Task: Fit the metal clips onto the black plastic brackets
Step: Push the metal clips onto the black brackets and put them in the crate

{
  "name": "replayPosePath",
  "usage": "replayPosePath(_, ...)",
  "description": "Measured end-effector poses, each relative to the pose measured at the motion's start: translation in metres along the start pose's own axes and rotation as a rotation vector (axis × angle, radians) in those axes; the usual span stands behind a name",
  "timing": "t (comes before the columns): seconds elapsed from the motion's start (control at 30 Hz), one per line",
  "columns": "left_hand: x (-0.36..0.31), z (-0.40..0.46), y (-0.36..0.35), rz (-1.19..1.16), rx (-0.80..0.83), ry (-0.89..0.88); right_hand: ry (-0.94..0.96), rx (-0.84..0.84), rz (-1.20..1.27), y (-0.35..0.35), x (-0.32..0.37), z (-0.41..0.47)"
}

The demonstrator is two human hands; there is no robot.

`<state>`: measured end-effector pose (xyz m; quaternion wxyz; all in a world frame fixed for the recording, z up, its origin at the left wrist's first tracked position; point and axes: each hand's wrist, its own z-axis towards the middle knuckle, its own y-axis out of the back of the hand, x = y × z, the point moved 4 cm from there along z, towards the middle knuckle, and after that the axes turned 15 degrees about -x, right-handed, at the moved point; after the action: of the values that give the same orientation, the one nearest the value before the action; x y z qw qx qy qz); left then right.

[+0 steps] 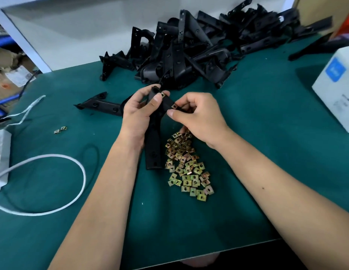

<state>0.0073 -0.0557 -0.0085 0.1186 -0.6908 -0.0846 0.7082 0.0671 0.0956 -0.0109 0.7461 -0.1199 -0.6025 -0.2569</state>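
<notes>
One clip (174, 106) pinched in right hand (197, 117), bracket (154, 137) gripped upright by left hand (137, 114), spares heaped (186, 166) at six o'clock for reach

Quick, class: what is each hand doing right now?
Left hand: grips the black bracket, thumb by a fitted clip.
Right hand: pinches a metal clip at the bracket.

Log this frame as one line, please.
left hand holds bracket | right hand pinches clip at bracket | clip pile below
</notes>
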Motion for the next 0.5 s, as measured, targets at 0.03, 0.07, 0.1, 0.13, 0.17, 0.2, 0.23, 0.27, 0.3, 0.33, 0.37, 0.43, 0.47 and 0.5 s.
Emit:
replayPosePath(0.03,-0.001,-0.002,-0.007,0.011,0.003,0.003,-0.02,0.003,0.004,0.008,0.002,0.0)
replayPosePath(0.07,-0.002,-0.006,-0.016,0.022,0.014,0.005,-0.037,0.012,0.003,0.015,0.004,0.0)
replayPosePath(0.1,-0.003,-0.01,-0.029,0.035,0.041,0.003,-0.047,0.01,-0.006,0.027,0.006,0.0)
replayPosePath(0.13,-0.005,-0.016,-0.045,0.048,0.078,-0.005,-0.047,-0.001,-0.016,0.041,0.009,0.0)
replayPosePath(0.17,-0.006,-0.023,-0.065,0.06,0.117,-0.019,-0.038,-0.03,-0.021,0.057,0.013,-0.001)
replayPosePath(0.2,-0.007,-0.031,-0.087,0.072,0.146,-0.037,-0.021,-0.08,-0.023,0.074,0.017,-0.002)
replayPosePath(0.23,-0.008,-0.038,-0.108,0.081,0.161,-0.06,-0.005,-0.142,-0.023,0.092,0.021,-0.004)
replayPosePath(0.27,-0.008,-0.047,-0.132,0.089,0.176,-0.087,0.005,-0.223,-0.024,0.115,0.023,-0.006)
replayPosePath(0.3,-0.007,-0.057,-0.157,0.105,0.19,-0.124,0.004,-0.301,-0.016,0.138,0.023,-0.01)
replayPosePath(0.33,-0.004,-0.069,-0.183,0.133,0.213,-0.17,-0.008,-0.372,-0.005,0.163,0.023,-0.016)
replayPosePath(0.37,-0.001,-0.083,-0.208,0.161,0.246,-0.21,-0.025,-0.433,0.008,0.188,0.022,-0.024)
replayPosePath(0.43,0.009,-0.115,-0.253,0.188,0.337,-0.248,-0.055,-0.545,0.035,0.236,0.018,-0.043)
replayPosePath(0.47,0.016,-0.133,-0.276,0.193,0.39,-0.257,-0.058,-0.609,0.047,0.262,0.015,-0.056)
replayPosePath(0.5,0.023,-0.154,-0.297,0.2,0.443,-0.261,-0.059,-0.669,0.062,0.288,0.012,-0.071)
